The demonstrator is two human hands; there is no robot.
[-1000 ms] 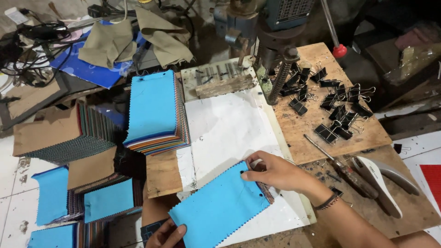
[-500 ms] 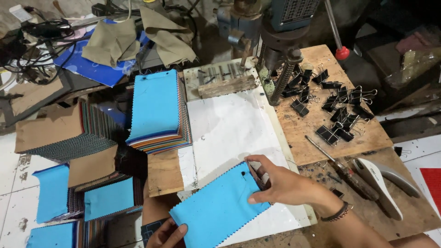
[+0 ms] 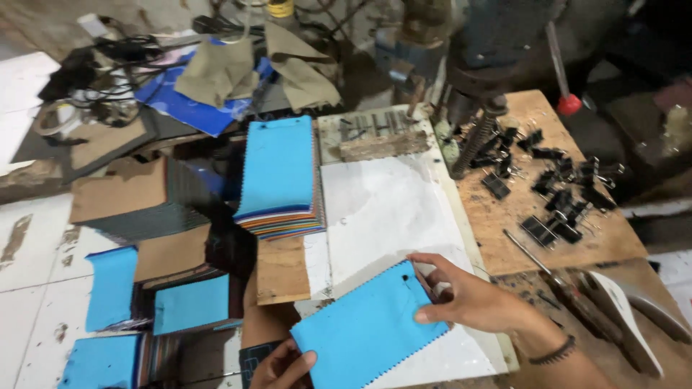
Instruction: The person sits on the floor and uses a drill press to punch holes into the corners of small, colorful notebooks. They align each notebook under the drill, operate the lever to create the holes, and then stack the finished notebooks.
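A blue fabric swatch bundle (image 3: 367,331) with a zigzag-cut edge and a punched hole near its top lies tilted on the white board (image 3: 382,209). My right hand (image 3: 468,295) grips its upper right corner, thumb on top. My left hand (image 3: 281,367) supports the bundle's lower left corner from below, at the bottom edge of the view. Behind it, a tall stack of swatches (image 3: 277,180) with a blue top sheet rests on the board's left side.
Many black binder clips (image 3: 555,194) lie scattered on the wooden bench at the right, near a drill press column (image 3: 476,137). Scissors (image 3: 620,310) lie at the right. More blue-topped swatch stacks (image 3: 191,302) and cardboard-covered piles (image 3: 119,194) sit on the floor at left.
My right hand has slid down a little along the bundle's corner, and the view has shifted slightly left and downward. The bundle stays in about the same place.
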